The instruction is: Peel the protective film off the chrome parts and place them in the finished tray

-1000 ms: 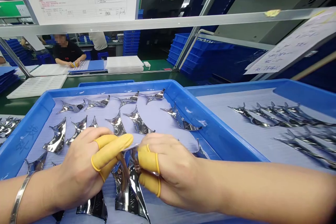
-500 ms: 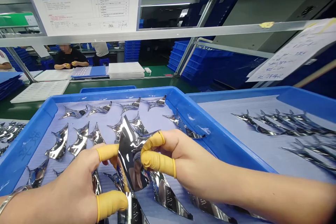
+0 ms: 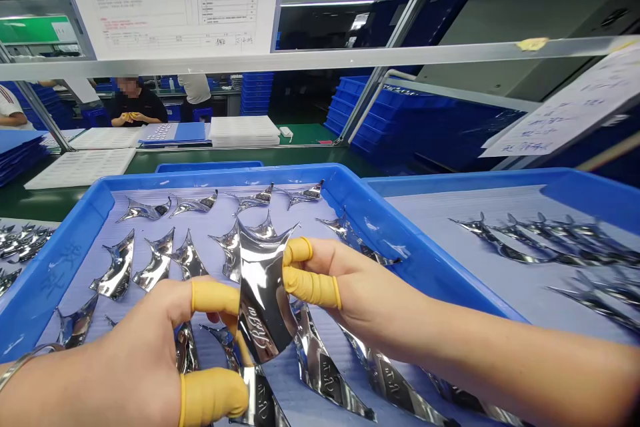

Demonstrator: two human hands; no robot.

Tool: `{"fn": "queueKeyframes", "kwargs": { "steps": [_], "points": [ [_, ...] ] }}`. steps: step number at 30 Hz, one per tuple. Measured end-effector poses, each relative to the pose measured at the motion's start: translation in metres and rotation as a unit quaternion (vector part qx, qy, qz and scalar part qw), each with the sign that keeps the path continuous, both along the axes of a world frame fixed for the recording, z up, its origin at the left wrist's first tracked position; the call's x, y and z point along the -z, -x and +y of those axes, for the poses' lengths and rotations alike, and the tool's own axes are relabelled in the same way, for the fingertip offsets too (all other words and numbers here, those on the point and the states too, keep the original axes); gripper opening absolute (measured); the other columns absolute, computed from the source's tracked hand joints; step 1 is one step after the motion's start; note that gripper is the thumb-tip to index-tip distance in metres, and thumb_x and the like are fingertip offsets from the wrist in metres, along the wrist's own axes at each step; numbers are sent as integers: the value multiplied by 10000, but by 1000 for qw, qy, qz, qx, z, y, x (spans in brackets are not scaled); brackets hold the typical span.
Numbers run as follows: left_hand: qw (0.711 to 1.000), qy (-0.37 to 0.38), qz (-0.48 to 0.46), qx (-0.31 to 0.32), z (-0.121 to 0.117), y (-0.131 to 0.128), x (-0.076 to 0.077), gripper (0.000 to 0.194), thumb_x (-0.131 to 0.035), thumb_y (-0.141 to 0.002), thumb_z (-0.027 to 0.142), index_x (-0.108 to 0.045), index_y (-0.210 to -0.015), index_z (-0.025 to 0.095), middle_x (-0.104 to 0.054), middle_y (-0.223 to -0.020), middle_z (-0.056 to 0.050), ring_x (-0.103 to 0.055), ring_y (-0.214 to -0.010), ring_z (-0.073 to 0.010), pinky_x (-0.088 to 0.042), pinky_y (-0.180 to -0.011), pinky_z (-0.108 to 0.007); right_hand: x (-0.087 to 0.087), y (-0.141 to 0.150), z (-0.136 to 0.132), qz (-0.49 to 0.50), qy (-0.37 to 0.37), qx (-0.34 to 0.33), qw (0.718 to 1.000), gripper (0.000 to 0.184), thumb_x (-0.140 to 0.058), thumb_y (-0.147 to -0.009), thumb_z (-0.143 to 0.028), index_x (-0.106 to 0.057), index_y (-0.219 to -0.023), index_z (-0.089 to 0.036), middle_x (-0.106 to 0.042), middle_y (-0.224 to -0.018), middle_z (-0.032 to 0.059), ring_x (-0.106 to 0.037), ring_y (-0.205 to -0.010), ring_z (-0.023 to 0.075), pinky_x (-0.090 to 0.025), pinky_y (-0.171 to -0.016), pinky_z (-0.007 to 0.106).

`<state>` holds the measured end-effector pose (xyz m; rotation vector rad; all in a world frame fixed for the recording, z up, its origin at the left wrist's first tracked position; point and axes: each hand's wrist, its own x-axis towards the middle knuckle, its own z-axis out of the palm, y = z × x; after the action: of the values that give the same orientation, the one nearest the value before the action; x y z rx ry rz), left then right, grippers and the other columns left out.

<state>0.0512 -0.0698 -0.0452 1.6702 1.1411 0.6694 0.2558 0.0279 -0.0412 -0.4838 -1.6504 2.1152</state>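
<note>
A mirror-bright chrome metal piece (image 3: 265, 280) with pointed corners and engraved script is raised above the lined blue tray (image 3: 55, 240). My right hand (image 3: 335, 273) pinches its right edge between thumb and finger. My left hand (image 3: 170, 340) is at its left side, fingers bent against the edge and partly hidden behind it, thumb apart lower down. That thumb overlaps another engraved chrome piece (image 3: 263, 400). Yellow finger cots cover the thumb and fingertips of both hands. Several similar curved pieces (image 3: 115, 267) lie spaced in the tray.
A second blue tray (image 3: 450, 180) on the right holds rows of overlapping chrome pieces (image 3: 520, 240). A metal rail (image 3: 400, 57) crosses ahead, with a printed sheet (image 3: 170, 7) behind it. Across the green bench, a person (image 3: 135, 107) sits near stacked white boards (image 3: 245, 130).
The held piece has turned so its engraved script shows. My right thumb and finger have shifted from its front face to its right edge. My left hand stays nearly in place.
</note>
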Motion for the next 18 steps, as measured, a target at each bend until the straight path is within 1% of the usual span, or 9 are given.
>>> {"fn": "queueKeyframes", "kwargs": {
  "steps": [1, 2, 5, 8, 10, 12, 14, 16, 18],
  "points": [
    [1000, 18, 3, 4, -1, 1, -2, 406, -582, -761, 261, -429, -1131, 195, -489, -1102, -27, -487, -953, -133, -264, -1020, -318, 1, 1, 1, 0, 6, -8, 1000, 264, -594, -773, -297, -495, -746, -54, -553, -673, 48, -543, -633, 80, -414, -657, 223],
    [1000, 22, -7, 11, -1, 2, -4, 428, -583, -763, 261, -411, -1148, 190, -494, -1088, -34, -487, -948, -137, -299, -992, -317, 3, 2, 1, -1, 14, -13, 1000, 278, -603, -765, -309, -497, -749, -52, -557, -678, 51, -542, -634, 80, -407, -657, 220],
    [995, 37, -67, 66, 2, -1, -16, 365, -560, -773, 245, -431, -1098, 137, -530, -958, -61, -486, -875, -143, -401, -834, -300, 8, 7, 0, -17, 69, -4, 997, 357, -663, -696, -352, -482, -734, -47, -546, -673, 55, -528, -626, 88, -389, -649, 221],
    [985, 81, -116, 95, 6, -6, -24, 239, -517, -797, 204, -488, -1013, 104, -531, -903, -84, -473, -834, -149, -391, -783, -300, 12, 12, -1, -38, 141, 16, 989, 403, -713, -629, -338, -450, -722, -48, -509, -659, 40, -496, -598, 78, -371, -618, 212],
    [979, 118, -135, 99, 7, -8, -25, 222, -497, -810, 188, -518, -1015, 103, -527, -935, -100, -468, -835, -159, -376, -762, -296, 13, 15, -1, -46, 163, 23, 985, 413, -730, -605, -320, -439, -722, -50, -490, -663, 31, -471, -590, 65, -358, -610, 202],
    [972, 155, -146, 95, 7, -7, -25, 294, -502, -817, 227, -517, -1086, 110, -528, -956, -117, -464, -811, -162, -364, -722, -287, 14, 16, 0, -52, 170, 27, 984, 427, -741, -586, -312, -427, -716, -54, -482, -673, 29, -462, -599, 63, -357, -626, 204],
    [967, 176, -157, 97, 6, -5, -26, 405, -507, -821, 249, -466, -1205, 127, -537, -968, -131, -479, -818, -174, -360, -711, -286, 14, 17, 0, -53, 179, 29, 982, 436, -750, -569, -303, -419, -708, -57, -479, -671, 24, -458, -594, 60, -356, -624, 199],
    [963, 185, -166, 102, 5, -4, -27, 463, -486, -838, 231, -404, -1288, 160, -548, -994, -137, -497, -867, -190, -366, -746, -306, 15, 18, 1, -49, 189, 25, 980, 445, -759, -551, -292, -412, -705, -60, -477, -660, 17, -459, -580, 59, -359, -608, 196],
    [959, 202, -171, 101, 4, -4, -28, 479, -465, -851, 200, -366, -1320, 215, -553, -1041, -129, -510, -920, -196, -374, -785, -321, 17, 19, 0, -43, 200, 20, 979, 444, -758, -547, -274, -393, -692, -66, -474, -645, 11, -462, -567, 60, -367, -594, 196]
  ]
}}
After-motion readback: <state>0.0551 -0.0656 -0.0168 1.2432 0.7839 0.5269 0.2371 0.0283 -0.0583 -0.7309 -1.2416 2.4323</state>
